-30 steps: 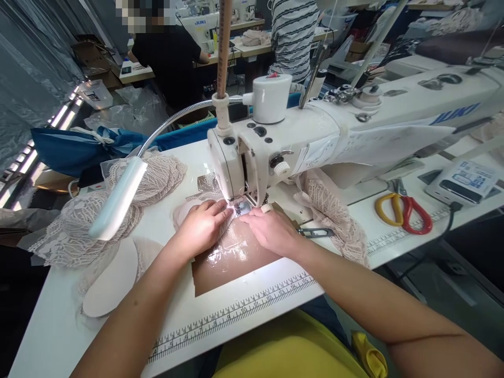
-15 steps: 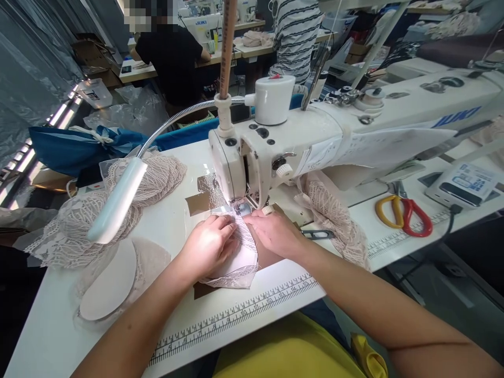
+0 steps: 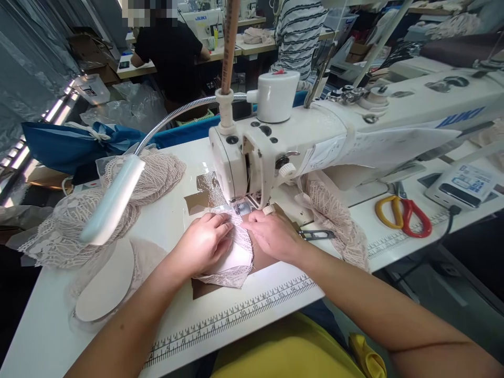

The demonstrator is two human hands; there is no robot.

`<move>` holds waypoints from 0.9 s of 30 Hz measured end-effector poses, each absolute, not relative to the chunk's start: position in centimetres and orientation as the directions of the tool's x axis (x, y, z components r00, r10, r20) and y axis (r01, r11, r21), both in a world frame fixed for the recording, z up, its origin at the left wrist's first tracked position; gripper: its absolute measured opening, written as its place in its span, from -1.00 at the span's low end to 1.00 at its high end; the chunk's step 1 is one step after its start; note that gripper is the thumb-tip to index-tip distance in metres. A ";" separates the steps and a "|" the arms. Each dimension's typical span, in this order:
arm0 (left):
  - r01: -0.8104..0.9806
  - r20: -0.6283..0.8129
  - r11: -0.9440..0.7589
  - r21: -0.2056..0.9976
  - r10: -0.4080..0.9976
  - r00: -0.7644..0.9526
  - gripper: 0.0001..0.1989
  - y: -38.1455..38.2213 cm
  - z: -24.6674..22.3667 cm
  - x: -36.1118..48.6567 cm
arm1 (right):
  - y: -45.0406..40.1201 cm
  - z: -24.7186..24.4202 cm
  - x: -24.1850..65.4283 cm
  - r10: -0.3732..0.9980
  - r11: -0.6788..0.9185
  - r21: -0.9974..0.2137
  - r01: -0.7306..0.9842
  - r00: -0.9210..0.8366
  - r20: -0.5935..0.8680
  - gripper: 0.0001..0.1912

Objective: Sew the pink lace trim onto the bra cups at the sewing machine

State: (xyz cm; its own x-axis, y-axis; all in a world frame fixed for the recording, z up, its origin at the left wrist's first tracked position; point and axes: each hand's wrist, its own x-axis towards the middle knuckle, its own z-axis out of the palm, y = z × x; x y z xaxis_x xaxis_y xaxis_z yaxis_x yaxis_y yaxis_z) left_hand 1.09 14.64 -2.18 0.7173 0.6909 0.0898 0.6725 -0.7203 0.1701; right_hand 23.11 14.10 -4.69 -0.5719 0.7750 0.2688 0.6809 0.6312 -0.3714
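Note:
A pale pink lace piece (image 3: 241,242) with a smooth white layer lies on the bed of the sewing machine (image 3: 326,123). Its far end reaches the presser foot (image 3: 244,206). My left hand (image 3: 205,239) rests over the left part of the lace piece, fingers bent and pressed together on it; its thumb is hidden. At the right edge, close to the presser foot, my right hand (image 3: 273,233) has its fingers curled, with the fingertips against the lace. A small pair of thread snips (image 3: 317,234) lies just beyond my right wrist.
Lace stacks (image 3: 144,176) and an oval pad (image 3: 106,283) lie to the left, beneath a gooseneck lamp (image 3: 114,202). Scissors (image 3: 403,212) and bunched lace (image 3: 331,215) are on the right. A printed ruler (image 3: 236,320) edges the table. Two people work behind.
My left hand and the lace piece have shifted slightly left in view, and the lace edge has turned a little. My right hand stays by the presser foot, its fingers a bit more curled.

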 end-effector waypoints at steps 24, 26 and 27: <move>0.590 0.117 -0.790 0.165 0.610 0.784 -0.64 14.4 -2.5 1.5 | 13.8 -4.4 22.9 0.771 0.637 -0.280 0.718 -0.602 0.209 -0.70; 0.593 0.096 -0.788 0.165 0.611 0.786 -0.62 14.5 -2.5 1.5 | 13.7 -4.4 22.8 0.773 0.634 -0.258 0.729 -0.599 0.208 -0.71; 0.595 0.089 -0.787 0.163 0.612 0.786 -0.61 14.6 -2.5 1.4 | 13.8 -4.4 22.7 0.775 0.631 -0.251 0.734 -0.596 0.208 -0.71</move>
State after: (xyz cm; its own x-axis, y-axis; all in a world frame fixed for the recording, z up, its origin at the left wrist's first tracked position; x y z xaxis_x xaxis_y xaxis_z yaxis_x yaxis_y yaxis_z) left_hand 1.44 14.55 -2.53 0.7859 0.6120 0.0886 0.5947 -0.7872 0.1633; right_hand 22.71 13.75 -4.38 -0.5962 0.7754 0.2081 0.7338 0.6315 -0.2506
